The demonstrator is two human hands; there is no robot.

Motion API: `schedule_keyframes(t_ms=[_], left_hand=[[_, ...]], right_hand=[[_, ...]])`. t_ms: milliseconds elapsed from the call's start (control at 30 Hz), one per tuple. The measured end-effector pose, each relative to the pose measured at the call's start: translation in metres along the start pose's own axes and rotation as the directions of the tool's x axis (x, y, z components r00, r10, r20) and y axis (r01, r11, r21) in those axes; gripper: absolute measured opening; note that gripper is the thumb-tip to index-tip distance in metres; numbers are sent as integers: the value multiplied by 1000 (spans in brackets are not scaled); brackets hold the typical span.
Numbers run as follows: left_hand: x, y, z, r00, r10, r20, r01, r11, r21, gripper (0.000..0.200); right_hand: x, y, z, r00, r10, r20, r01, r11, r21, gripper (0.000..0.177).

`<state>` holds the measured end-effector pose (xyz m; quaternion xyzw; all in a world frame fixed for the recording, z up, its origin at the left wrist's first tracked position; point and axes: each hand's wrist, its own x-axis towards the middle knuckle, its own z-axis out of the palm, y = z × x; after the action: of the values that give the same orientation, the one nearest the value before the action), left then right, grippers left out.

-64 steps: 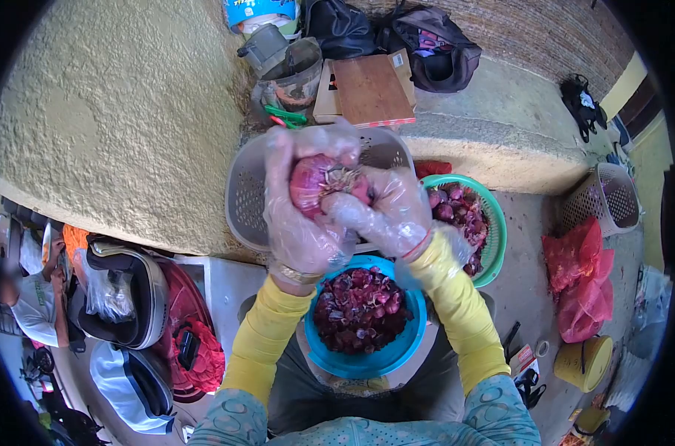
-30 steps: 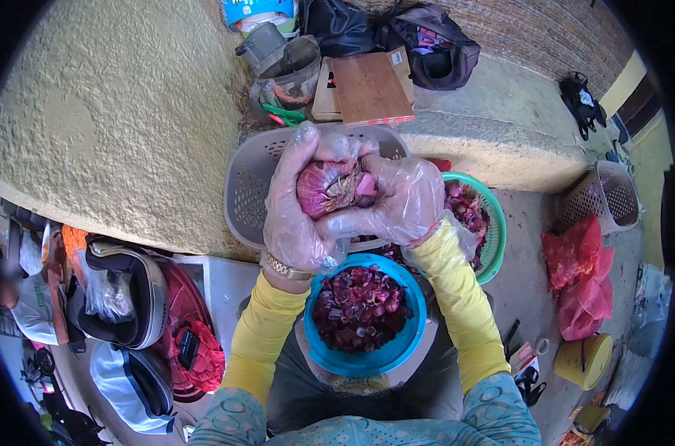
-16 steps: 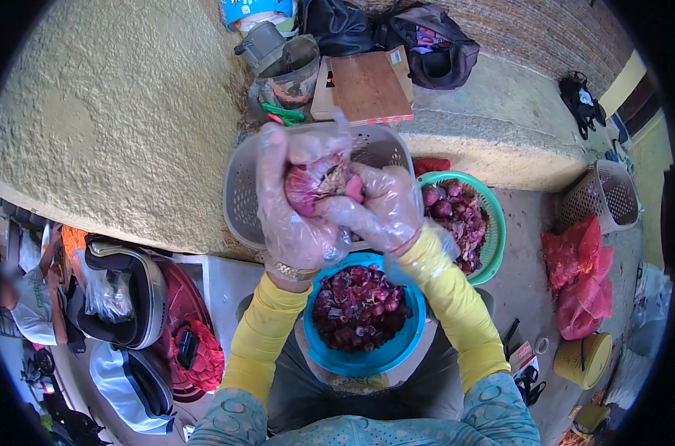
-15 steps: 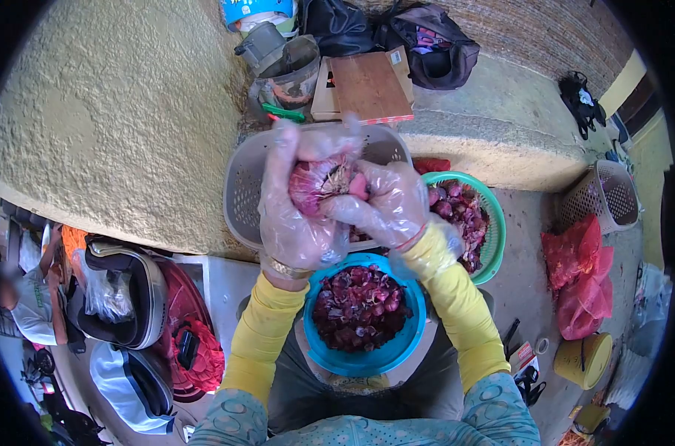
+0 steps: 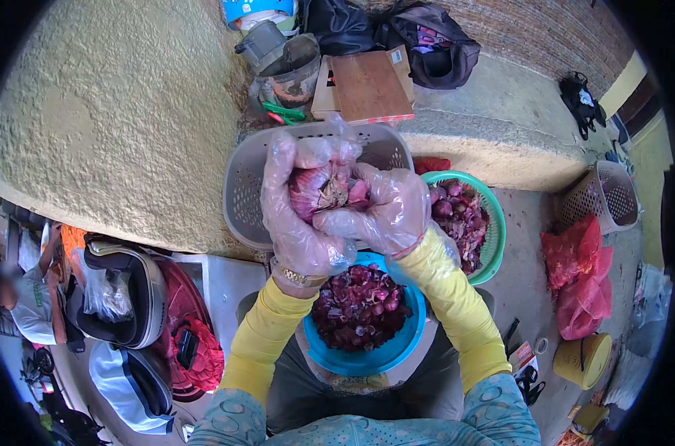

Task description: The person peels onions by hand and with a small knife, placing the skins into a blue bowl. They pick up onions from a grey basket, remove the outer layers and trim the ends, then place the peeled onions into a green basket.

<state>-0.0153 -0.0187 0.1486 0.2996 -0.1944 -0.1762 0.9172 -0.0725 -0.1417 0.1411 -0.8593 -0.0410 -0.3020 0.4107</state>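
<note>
In clear plastic gloves, both my hands are raised over the grey perforated basket [image 5: 241, 189]. A large red onion [image 5: 308, 195], its dry root end facing me, rests in the curled fingers of my left hand [image 5: 296, 230]. My right hand [image 5: 393, 208] closes on the onion's right side, thumb laid across its front; a pinkish piece by those fingers is too covered to make out. Below my hands, a blue basin [image 5: 360, 364] between my legs holds red onion skins and pieces. To the right stands a green colander [image 5: 499, 238] with small red onions and peelings.
Behind the basket lie green-handled scissors [image 5: 285, 114], a brown board [image 5: 371, 85] and a bucket [image 5: 296, 74]. At right are red mesh bags [image 5: 575, 275], another basket [image 5: 601, 197] and a yellow bucket [image 5: 583, 360]. A person [image 5: 33, 297] is at far left.
My hands have turned the onion slightly and drawn closer around it. The left wrist has shifted a little to the right, uncovering more of the watch.
</note>
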Motion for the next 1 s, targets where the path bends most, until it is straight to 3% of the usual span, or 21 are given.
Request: schedule_keyframes(t_ms=[33, 100, 167, 267, 333, 367, 400, 433, 500, 567, 667, 700, 767, 800, 933, 1000], left_hand=[[0, -1, 4, 1000, 12, -19, -14, 993, -116, 35], [0, -3, 6, 1000, 21, -19, -24, 982, -188, 36], [-1, -4, 8, 999, 38, -23, -44, 943, -331, 39], [4, 2, 10, 998, -64, -5, 62, 983, -175, 37], [9, 9, 9, 986, -167, -5, 167, 986, -12, 40], [11, 12, 7, 976, -217, -13, 218, 974, 69, 42], [14, 14, 0, 956, -286, 72, 289, 956, -43, 43], [15, 16, -3, 955, -286, 72, 290, 956, -43, 43], [16, 19, -6, 932, -345, 108, 358, 925, -129, 44], [15, 14, -3, 950, -284, 132, 292, 955, -45, 43], [6, 3, -5, 947, 136, 292, -210, 948, 239, 34], [6, 2, -7, 946, 137, 292, -211, 948, 239, 34], [6, -1, -12, 972, 149, 182, -150, 989, -6, 23], [4, -1, -15, 969, 146, 197, -135, 988, -68, 23], [7, -4, -13, 975, 122, 183, -98, 986, -134, 28], [9, -4, -12, 979, 109, 174, -77, 981, -178, 32]], right_hand=[[-2, 0, 4, 1000, 0, 0, 0, 1000, 1, 51], [-6, 0, 14, 993, 108, 55, -119, 955, 271, 42], [-7, -3, 12, 979, 165, 124, -189, 955, 227, 37], [-4, 8, 10, 955, 243, 169, -284, 915, 285, 36], [2, 12, -3, 999, -3, 51, 0, 999, 49, 41], [4, 14, -7, 999, -3, 51, 0, 999, 49, 41], [5, 15, -10, 999, -47, 17, 47, 998, -37, 49], [6, 15, -12, 996, -93, -14, 90, 988, -124, 59], [7, 9, -14, 994, -110, 2, 108, 971, -213, 59], [6, 3, -13, 975, -213, -65, 205, 972, -118, 57], [-1, 1, -4, 994, -109, -28, 109, 994, -4, 55], [-2, 0, 0, 998, -50, -25, 52, 996, 69, 53], [-2, -10, 0, 999, 22, 36, -28, 987, 156, 47], [-3, -8, 3, 996, 67, 66, -80, 972, 221, 45], [-9, -2, 18, 972, 191, 139, -229, 909, 347, 44], [-6, -5, 11, 975, 168, 143, -205, 930, 306, 36]])
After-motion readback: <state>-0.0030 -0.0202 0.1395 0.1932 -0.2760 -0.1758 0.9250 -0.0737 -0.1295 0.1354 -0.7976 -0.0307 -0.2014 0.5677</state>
